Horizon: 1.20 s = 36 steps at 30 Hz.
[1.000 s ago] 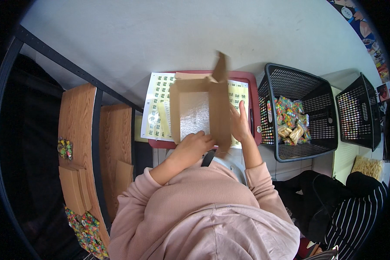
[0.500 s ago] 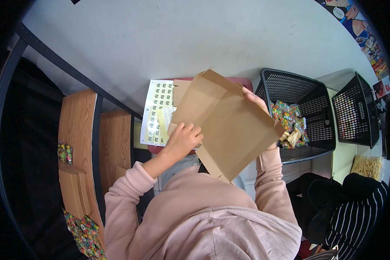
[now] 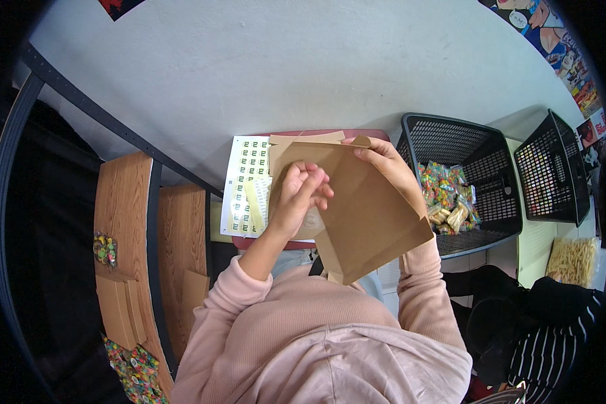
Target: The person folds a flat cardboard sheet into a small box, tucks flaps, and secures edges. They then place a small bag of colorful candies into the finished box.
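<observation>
A brown cardboard box (image 3: 374, 215), partly folded with raised side walls, is tilted in front of my body. My right hand (image 3: 390, 168) grips its far right corner, thumb inside by a small flap and the other fingers partly hidden behind the wall. Over the left part of the cardboard is my left hand (image 3: 303, 192), its fingers loosely bent and apart, with nothing visible in them. Just left of the box, a sheet of printed labels (image 3: 246, 155) lies on a red surface (image 3: 242, 244), with a yellowish backing strip (image 3: 257, 202) on top.
A black basket (image 3: 495, 158) at the right holds bagged colourful sweets (image 3: 441, 182); another black basket (image 3: 552, 168) stands beyond it. A bag of pale sticks (image 3: 572, 261) lies near a person in striped clothing (image 3: 559, 337). Wooden shelves (image 3: 124, 202) at left carry folded cardboard boxes (image 3: 118, 310).
My left hand has come off the box's left edge and moved up and right over the cardboard. The box has tilted, and my right hand has shifted to its far corner.
</observation>
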Each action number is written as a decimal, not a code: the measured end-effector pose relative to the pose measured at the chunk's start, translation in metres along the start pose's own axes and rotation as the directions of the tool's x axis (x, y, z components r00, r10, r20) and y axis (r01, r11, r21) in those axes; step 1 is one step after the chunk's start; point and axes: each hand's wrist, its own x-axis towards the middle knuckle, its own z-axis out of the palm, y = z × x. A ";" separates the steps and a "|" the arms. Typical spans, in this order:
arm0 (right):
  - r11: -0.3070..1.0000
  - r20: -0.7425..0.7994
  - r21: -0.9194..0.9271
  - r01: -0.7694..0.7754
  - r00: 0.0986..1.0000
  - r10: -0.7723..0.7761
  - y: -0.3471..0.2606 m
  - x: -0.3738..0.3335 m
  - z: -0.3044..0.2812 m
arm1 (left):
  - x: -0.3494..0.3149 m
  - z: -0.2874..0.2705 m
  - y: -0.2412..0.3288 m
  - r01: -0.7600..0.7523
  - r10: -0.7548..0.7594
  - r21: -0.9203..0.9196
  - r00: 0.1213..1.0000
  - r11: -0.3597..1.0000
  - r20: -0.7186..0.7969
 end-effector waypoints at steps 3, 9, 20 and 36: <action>1.000 0.038 0.002 -0.005 0.999 0.005 -0.009 -0.005 0.006 | 0.004 0.020 0.009 -0.042 0.022 -0.148 0.991 0.988 -0.135; 0.914 0.094 -0.247 0.322 0.947 -0.308 -0.036 -0.013 0.018 | -0.001 0.042 0.030 -0.069 0.024 -0.282 0.987 0.957 -0.160; 0.545 0.200 -0.482 0.686 0.691 -0.694 -0.067 -0.036 0.055 | -0.020 0.049 0.053 -0.371 0.373 -0.052 0.925 0.927 0.066; 0.599 0.184 -0.458 0.657 0.729 -0.659 -0.063 -0.047 0.067 | -0.036 0.034 0.039 -0.490 0.487 0.234 0.870 0.840 0.074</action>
